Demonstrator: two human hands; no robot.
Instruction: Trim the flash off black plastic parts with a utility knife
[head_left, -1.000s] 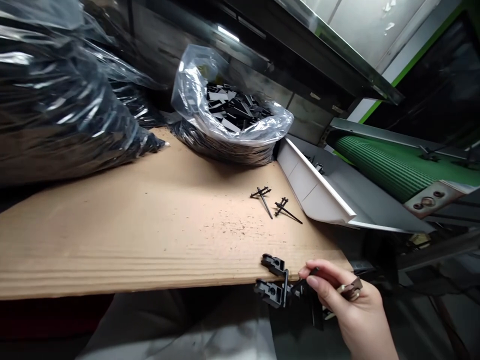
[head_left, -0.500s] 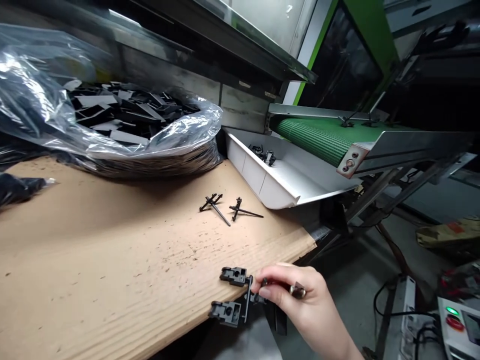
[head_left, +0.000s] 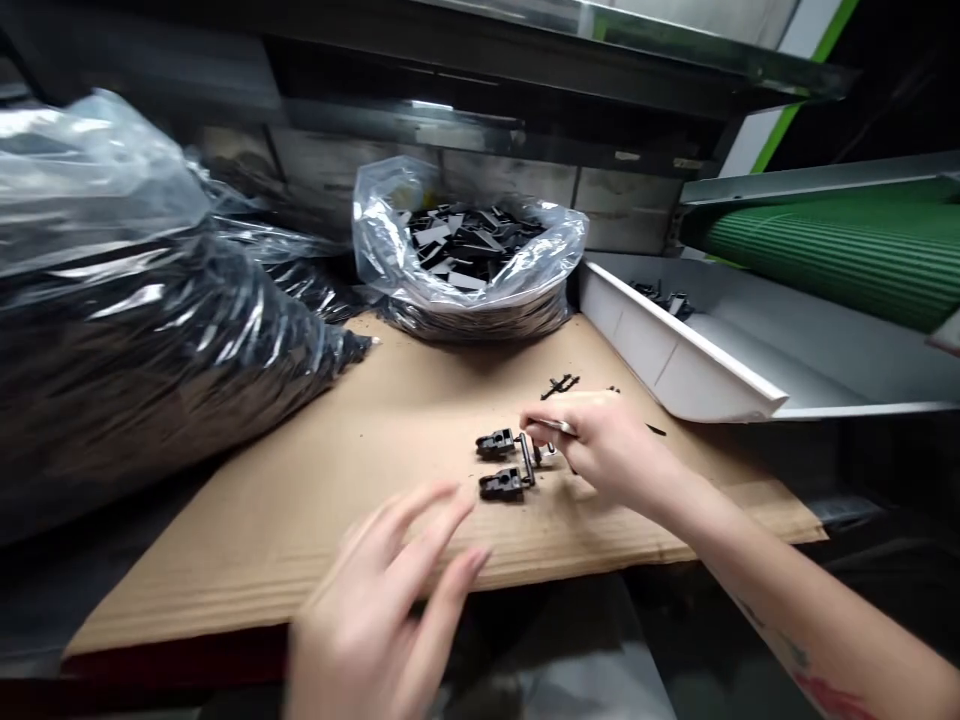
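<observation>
Head view: cardboard bench, black part

Surface: tan, ribbed toward the front edge; part on or just above it, between the hands. Right hand: pinching the part's right end. Left hand: spread, blurred, nearer the edge. Room: stuffed bag, left; open bag, rear; white tray, right; green belt above the tray.

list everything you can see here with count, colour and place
cardboard: 1, brown, middle
open bag: 1, clear, back middle, dark pieces inside
other bags: at least 2, clear with dark contents, left
tray: 1, white, right, dark parts inside
belt: 1, green, upper right
ledge: 1, dark, across top
joined blocks: 2, black, centre
loose pieces: at least 1, black, behind right hand
unclear thing: 1, silver, against right hand
left hand: 1, bare, front middle
right hand: 1, bare, right of blocks
</observation>
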